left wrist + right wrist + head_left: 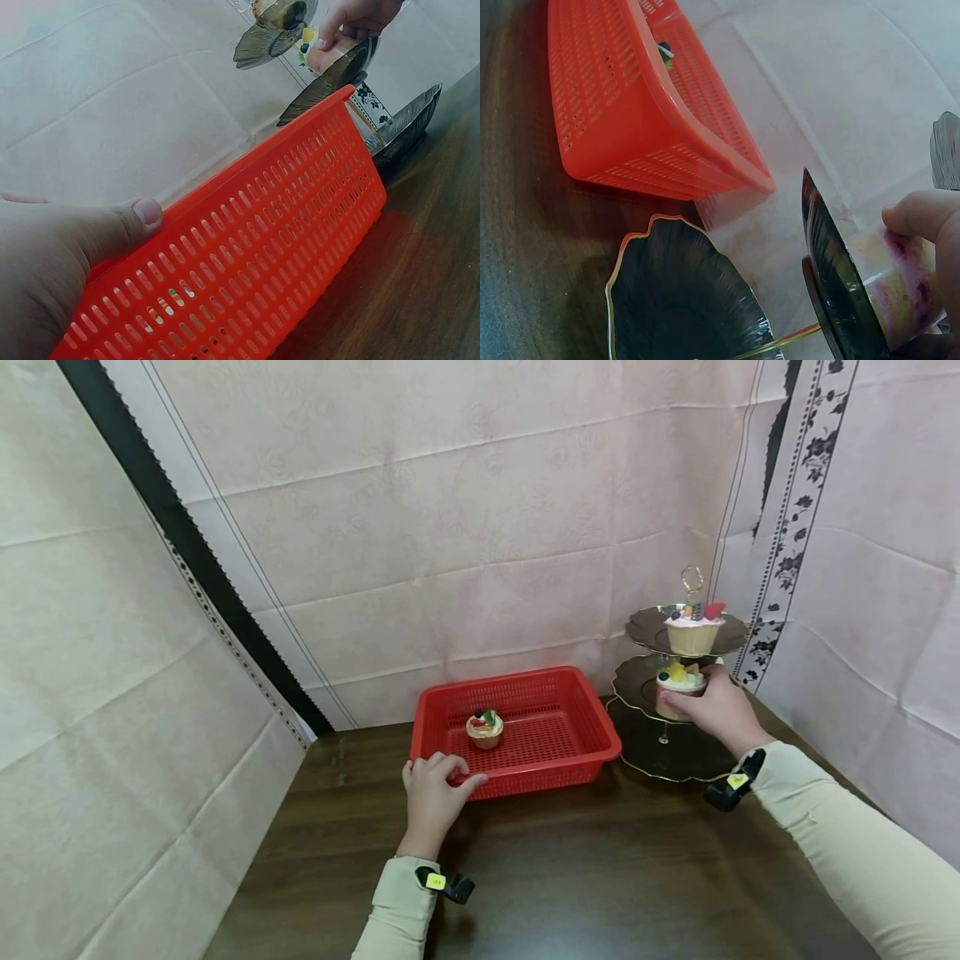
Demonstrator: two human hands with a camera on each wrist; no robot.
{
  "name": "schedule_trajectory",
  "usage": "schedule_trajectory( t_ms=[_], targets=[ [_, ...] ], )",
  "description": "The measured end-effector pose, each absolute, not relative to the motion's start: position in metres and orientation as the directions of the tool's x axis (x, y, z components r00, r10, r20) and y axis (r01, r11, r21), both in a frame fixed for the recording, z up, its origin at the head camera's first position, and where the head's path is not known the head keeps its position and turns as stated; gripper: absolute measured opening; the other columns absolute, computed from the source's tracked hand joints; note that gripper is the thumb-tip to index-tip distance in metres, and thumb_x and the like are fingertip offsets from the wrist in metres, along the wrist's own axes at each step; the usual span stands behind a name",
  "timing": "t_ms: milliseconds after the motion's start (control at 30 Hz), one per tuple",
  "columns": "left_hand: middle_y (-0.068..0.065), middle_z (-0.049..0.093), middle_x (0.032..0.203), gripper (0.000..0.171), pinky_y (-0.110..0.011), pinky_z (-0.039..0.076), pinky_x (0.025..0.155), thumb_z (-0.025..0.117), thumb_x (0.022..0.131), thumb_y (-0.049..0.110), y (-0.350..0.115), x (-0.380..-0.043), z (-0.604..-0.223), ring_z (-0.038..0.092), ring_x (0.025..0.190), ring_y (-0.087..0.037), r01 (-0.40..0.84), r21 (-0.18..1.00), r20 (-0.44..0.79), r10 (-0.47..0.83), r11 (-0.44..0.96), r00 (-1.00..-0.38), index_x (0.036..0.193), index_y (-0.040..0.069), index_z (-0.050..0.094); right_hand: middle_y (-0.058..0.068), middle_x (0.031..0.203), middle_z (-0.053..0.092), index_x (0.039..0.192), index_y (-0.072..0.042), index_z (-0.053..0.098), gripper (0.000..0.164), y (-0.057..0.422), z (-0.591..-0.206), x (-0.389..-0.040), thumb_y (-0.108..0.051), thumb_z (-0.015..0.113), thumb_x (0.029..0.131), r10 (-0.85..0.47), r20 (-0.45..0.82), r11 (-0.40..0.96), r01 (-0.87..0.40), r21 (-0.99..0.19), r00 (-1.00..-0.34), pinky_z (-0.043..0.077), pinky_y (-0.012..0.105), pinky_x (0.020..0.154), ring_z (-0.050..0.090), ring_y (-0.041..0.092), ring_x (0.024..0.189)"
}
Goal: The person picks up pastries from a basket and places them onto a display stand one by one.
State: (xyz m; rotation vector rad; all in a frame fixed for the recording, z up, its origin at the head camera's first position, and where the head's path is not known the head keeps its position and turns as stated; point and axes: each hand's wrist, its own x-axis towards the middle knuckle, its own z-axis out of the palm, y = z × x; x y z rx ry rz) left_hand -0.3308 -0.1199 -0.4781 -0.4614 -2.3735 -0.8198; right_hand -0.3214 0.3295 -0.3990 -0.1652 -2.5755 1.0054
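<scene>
Yellow cupcake is what I have hold of, at the middle tier of the stand. Closest to me, my pale sleeves reach over the brown counter, a small black camera strapped at each wrist. The fingers of my left hand grip the near rim of the red basket toward its left end, thumb against the rim. Inside it, left of the middle, a smaller cupcake stands upright, topped with cream. Just beside the basket, on its right, rises the stand, with three dark, gold-edged tiers. There the fingers of my right hand clasp the yellow cupcake round its side; I cannot tell whether its base bears on the tier. Above, a pink cupcake stands on the top tier. Pale cloth hangs behind everything.
</scene>
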Motion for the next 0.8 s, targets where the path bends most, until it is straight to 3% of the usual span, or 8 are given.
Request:
schedule_trajectory(
  t_ms=[800],
  targets=[
    [0.007,0.054,0.075,0.032,-0.070,0.019,0.111,0.086,0.078,0.045,-0.1196,-0.3293,-0.4761,0.043,0.079,-0.021,0.476,0.471,0.606,0.120,0.743,-0.786,0.076,0.022,0.064,0.040,0.139,0.043,0.147,0.012,0.021,0.101,0.3267,-0.3956,-0.3221,-0.055,0.070,0.090,0.214,0.243,0.724,-0.013,-0.689,-0.946,0.041,0.065,0.102,0.050,0.054,0.124]
  ],
)
